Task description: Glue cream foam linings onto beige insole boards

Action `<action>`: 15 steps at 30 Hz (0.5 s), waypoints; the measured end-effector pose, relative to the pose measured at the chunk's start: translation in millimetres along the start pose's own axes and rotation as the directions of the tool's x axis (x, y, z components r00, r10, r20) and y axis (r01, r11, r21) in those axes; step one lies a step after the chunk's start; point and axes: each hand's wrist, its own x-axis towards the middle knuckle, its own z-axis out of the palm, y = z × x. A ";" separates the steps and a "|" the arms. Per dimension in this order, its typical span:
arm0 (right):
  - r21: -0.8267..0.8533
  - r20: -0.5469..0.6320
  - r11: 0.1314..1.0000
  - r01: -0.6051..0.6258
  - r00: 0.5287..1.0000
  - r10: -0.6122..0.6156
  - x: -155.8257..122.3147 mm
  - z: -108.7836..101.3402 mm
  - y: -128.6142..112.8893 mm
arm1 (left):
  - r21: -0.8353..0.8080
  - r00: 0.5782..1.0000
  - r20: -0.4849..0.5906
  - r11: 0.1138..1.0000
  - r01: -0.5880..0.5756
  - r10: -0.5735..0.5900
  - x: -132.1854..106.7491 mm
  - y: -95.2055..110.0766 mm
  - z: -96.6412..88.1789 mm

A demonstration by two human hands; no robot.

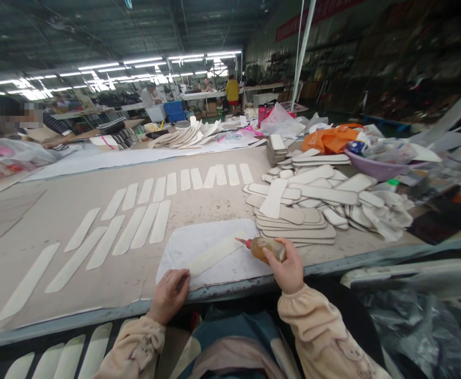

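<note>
Presently: right hand (289,266), grip wrapped round one amber, red-nozzled bottle (268,249), nozzle near a long cream strip (214,253); left hand (172,292) at strip's near end, pinching or not cannot be told.

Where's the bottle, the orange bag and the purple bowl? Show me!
Bottle (262,247): head view, on the middle of its brownish body.
Orange bag (325,140): head view, on its crumpled side.
Purple bowl (377,169): head view, on its outer wall, below the rim.

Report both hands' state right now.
Left hand: curled at the near end of the pale strip; grip can't be told.
Right hand: closed, holding the amber bottle.
</note>
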 end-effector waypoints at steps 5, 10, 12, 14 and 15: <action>-0.008 0.001 1.000 0.013 1.000 -0.013 -0.7 11.2 4.9 | -0.012 0.999 -0.011 0.999 0.041 -0.041 2.5 -5.9 2.2; 0.117 0.139 0.993 -0.033 0.990 0.016 -6.5 5.6 -8.0 | -0.053 0.994 0.014 0.992 0.113 -0.112 4.5 -7.1 1.7; 0.150 0.090 0.982 -0.118 0.990 0.105 -3.2 -0.2 -8.2 | -0.099 0.983 0.052 0.979 0.181 -0.176 7.9 -6.4 -1.6; 0.183 0.008 0.967 -0.178 0.984 0.180 2.6 -6.3 -3.0 | -0.144 0.963 0.110 0.955 0.261 -0.247 14.4 -5.9 -7.0; 0.201 -0.031 0.961 -0.187 0.980 0.197 5.6 -8.9 0.9 | -0.143 0.948 0.143 0.942 0.303 -0.283 18.9 -6.0 -10.2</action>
